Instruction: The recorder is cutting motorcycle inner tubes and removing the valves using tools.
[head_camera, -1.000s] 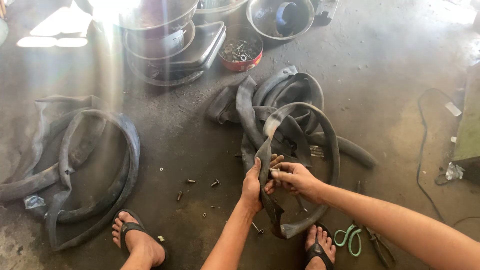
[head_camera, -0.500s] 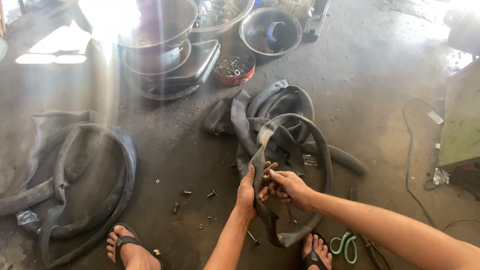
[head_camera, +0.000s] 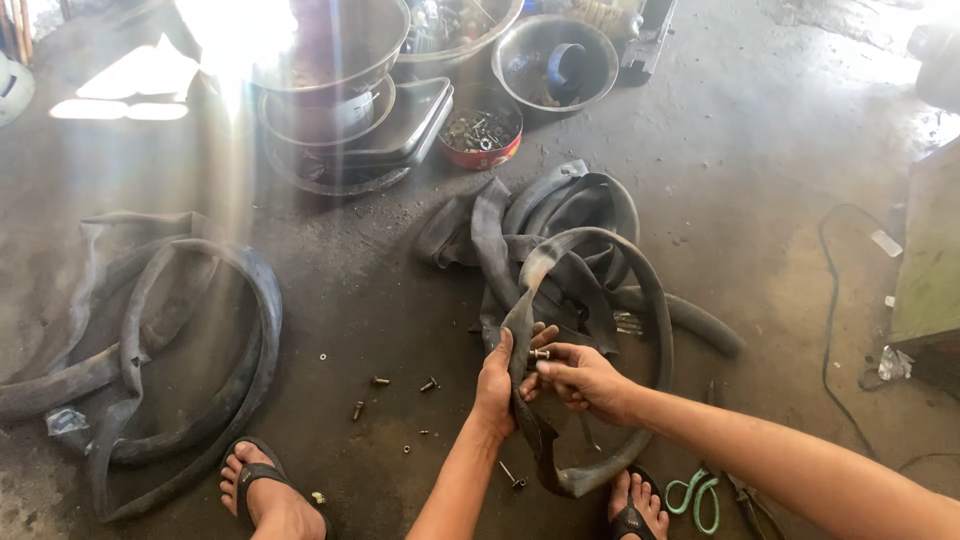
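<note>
1. Inner tube (head_camera: 655, 330), black rubber, stands as a limp loop off the concrete floor (head_camera: 780, 130), in front of a heap of other tubes (head_camera: 560, 215) near the floor's middle.
2. Left hand (head_camera: 497, 378) is wrapped shut around the tube's flattened near side.
3. Right hand (head_camera: 580, 378) pinches the small metal valve (head_camera: 541, 353) between fingertips, just beside the left.
4. The tube looks light, floppy and likely dusty; it sags wherever unsupported.
5. The valve stem seems the only stiff part, so gripping the rubber beside it gives the firmest hold.
6. Loose bolts (head_camera: 400, 385) lie on the floor to the left.
</note>
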